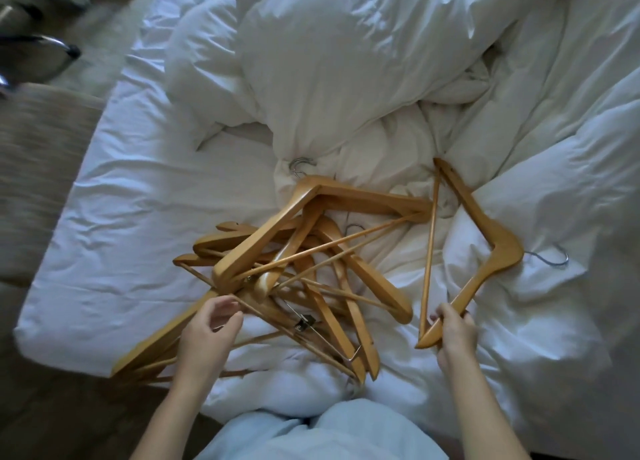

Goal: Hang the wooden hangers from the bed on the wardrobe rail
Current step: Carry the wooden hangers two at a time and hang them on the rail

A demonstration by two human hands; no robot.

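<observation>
Several wooden hangers (304,252) lie in a tangled pile on the white bed (114,196), their metal hooks pointing different ways. My right hand (455,328) is shut on one arm of a single wooden hanger (485,231) that lies apart, to the right of the pile, its metal hook (554,257) resting on the duvet. My left hand (211,328) hovers over the pile's near left side, fingers curled and apart, just above a hanger's thin bar. The wardrobe rail is out of sight.
A crumpled white duvet (346,61) covers the far and right part of the bed. Beige carpet (38,169) lies to the left, with a chair's chrome legs (52,44) at the far left. My light blue trousers (329,432) touch the near bed edge.
</observation>
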